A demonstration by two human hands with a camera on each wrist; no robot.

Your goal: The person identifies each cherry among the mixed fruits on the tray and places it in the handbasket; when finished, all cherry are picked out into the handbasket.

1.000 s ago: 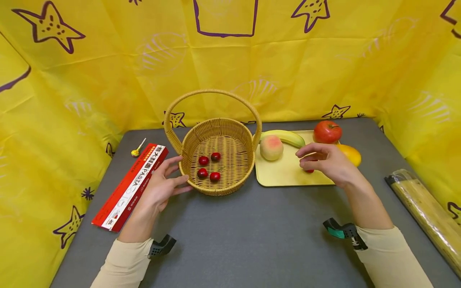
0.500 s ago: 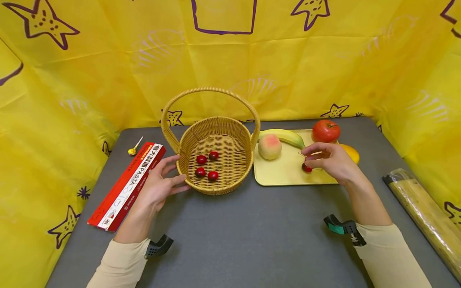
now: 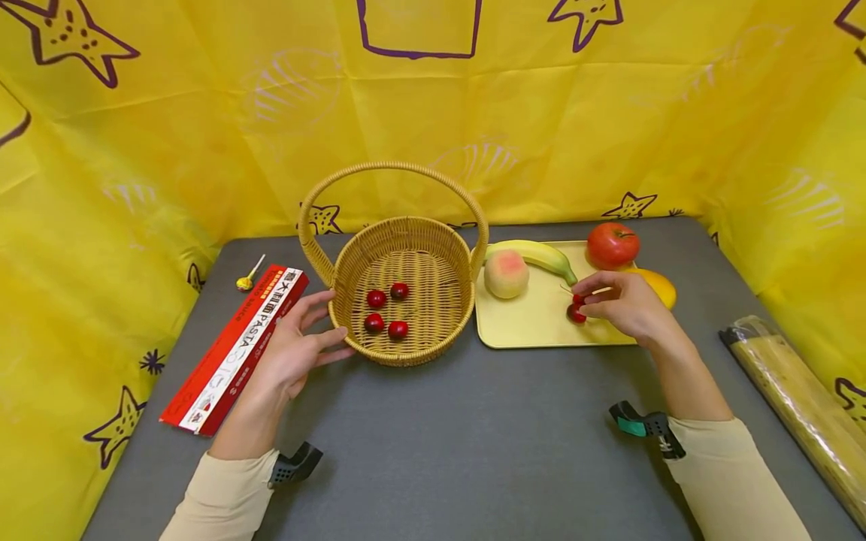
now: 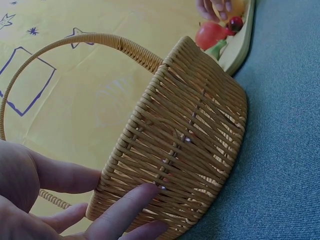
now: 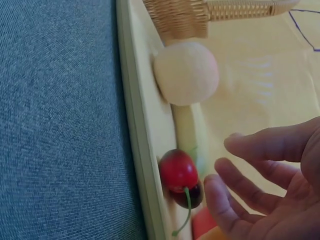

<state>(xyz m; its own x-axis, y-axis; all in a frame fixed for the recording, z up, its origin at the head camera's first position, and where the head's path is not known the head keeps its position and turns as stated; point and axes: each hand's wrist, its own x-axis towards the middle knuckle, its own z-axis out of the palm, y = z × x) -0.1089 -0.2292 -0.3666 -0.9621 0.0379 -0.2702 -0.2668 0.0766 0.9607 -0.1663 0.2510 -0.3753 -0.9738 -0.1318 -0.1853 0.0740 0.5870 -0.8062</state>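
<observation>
My left hand [image 3: 294, 353] touches the near left side of the wicker basket [image 3: 452, 347], thumb and fingers fairly straight against its rim and wall; the left wrist view shows fingers [image 4: 125, 207] on the woven outside. Several red cherries [image 3: 398, 330] lie inside the basket. Over the pale yellow tray [image 3: 534, 336], my right hand [image 3: 625, 304] hovers beside two cherries [image 3: 576, 313]. From the right wrist, these cherries [image 5: 178, 170] touch each other, one with a green stem, and a gap separates thumb and fingers of the right hand [image 5: 270, 180], which grips nothing.
A peach [image 3: 507, 274], banana [image 3: 534, 254], red apple-like fruit [image 3: 612, 245] and yellow mango [image 3: 655, 287] are at the tray. Left of the basket lie a red pasta box [image 3: 237, 349] and a lollipop [image 3: 245, 283]. A clear-wrapped pack [image 3: 798, 398] lies far right.
My right hand has shifted slightly right, and two cherries now show beside its fingertips where they were largely hidden. My left hand stays at the basket. The head view has moved a little.
</observation>
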